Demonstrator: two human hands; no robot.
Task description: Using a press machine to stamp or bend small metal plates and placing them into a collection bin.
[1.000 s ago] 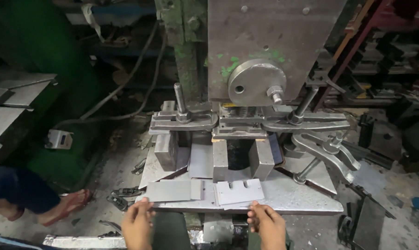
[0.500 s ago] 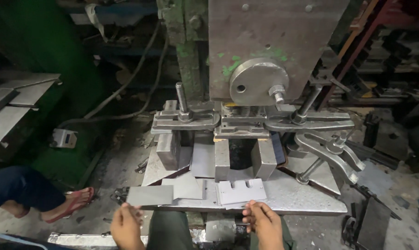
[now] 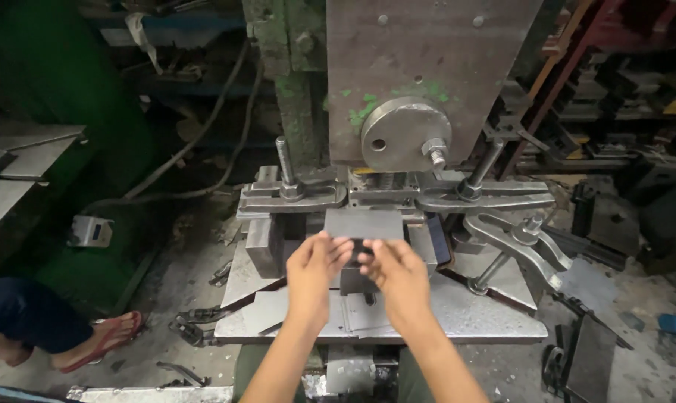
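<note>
I hold a flat grey metal plate (image 3: 364,222) upright in front of the press die (image 3: 353,280). My left hand (image 3: 313,270) pinches its lower left edge and my right hand (image 3: 399,277) pinches its lower right edge, fingertips almost touching. The plate hangs just below the clamp bars (image 3: 293,198) and above the steel bed plate (image 3: 487,313). More flat sheet pieces (image 3: 267,310) lie on the bed under my left wrist. My hands hide the die opening.
The press column with a round steel disc (image 3: 405,134) rises behind. A curved lever arm (image 3: 521,246) lies right of the die. Another person's foot in a red sandal (image 3: 103,339) rests on the floor at left, near a small grey box (image 3: 90,231).
Both hands left the near edge of the bed, moved forward and up, and now hold a metal plate raised in front of the die. The camera has moved closer.
</note>
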